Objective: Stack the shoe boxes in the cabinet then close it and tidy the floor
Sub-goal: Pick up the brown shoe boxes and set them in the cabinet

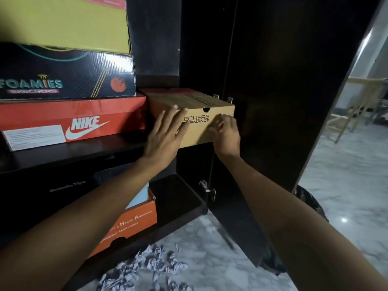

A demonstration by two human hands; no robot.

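Crumpled paper (pixel 151 267) is seen nearest, on the marble floor (pixel 346 185) at the cabinet's (pixel 262 59) foot, partly cut off by the bottom edge. Both forearms are cut off by the frame bottom. On the lowest shelf an orange box (pixel 134 225) is seen, its left part hidden behind the left forearm; its print is only partly readable. A black box (pixel 67 185) above it is nearly lost in shadow, lettering too faint to read.

On the middle shelf the tan box (pixel 197 114) is set at the right, just beside the Nike box (pixel 73 122). The left hand (pixel 163 135) is laid flat on the tan box's front left corner, fingers straight and spread, covering the first letters of the logo. The right hand (pixel 226 135) is pressed on the front right, fingers bent against the face; whether the edge is gripped cannot be told, as motion blur hides the fingertips.

3 boxes are stacked on the Nike box: Foamies box (pixel 67 74), yellow box (pixel 63 24), and a red box (pixel 105 0) mostly cut off by the top edge. The open door (pixel 283 101) is seen at right, dark and without detail. A wooden frame (pixel 357 106) is seen far right, blurred.
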